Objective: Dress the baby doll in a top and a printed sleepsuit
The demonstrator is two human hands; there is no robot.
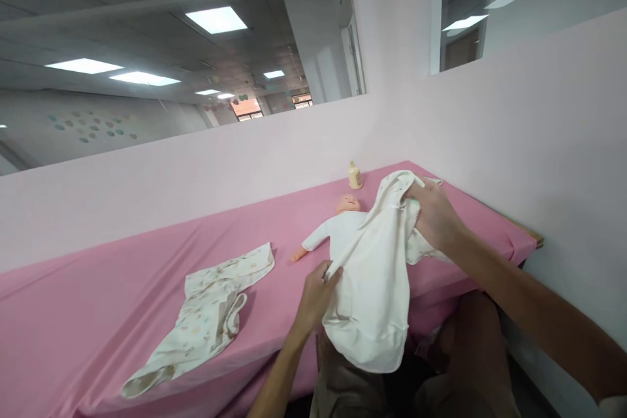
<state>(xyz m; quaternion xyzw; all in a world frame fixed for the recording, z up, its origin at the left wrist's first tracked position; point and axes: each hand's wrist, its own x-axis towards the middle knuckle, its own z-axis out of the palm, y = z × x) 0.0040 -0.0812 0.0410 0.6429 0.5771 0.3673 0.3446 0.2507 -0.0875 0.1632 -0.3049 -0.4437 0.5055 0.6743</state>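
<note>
A baby doll (pixel 337 225) in a white top lies on its back on the pink-covered table (pixel 122 287), head toward the wall. A cream baby garment (pixel 372 281) is lifted over the doll's lower body and hangs past the table's front edge. My left hand (pixel 316 294) pinches the garment's left edge near the doll's side. My right hand (pixel 434 212) grips its upper end, raised above the doll's right side. Both hands are closed on the cloth.
A second, patterned baby garment (pixel 210 313) lies flat on the table to the left. A small yellow bottle (pixel 355 176) stands by the pink wall (pixel 514 111) behind the doll's head. The table ends at the right corner (pixel 536 238). My lap shows below the table edge.
</note>
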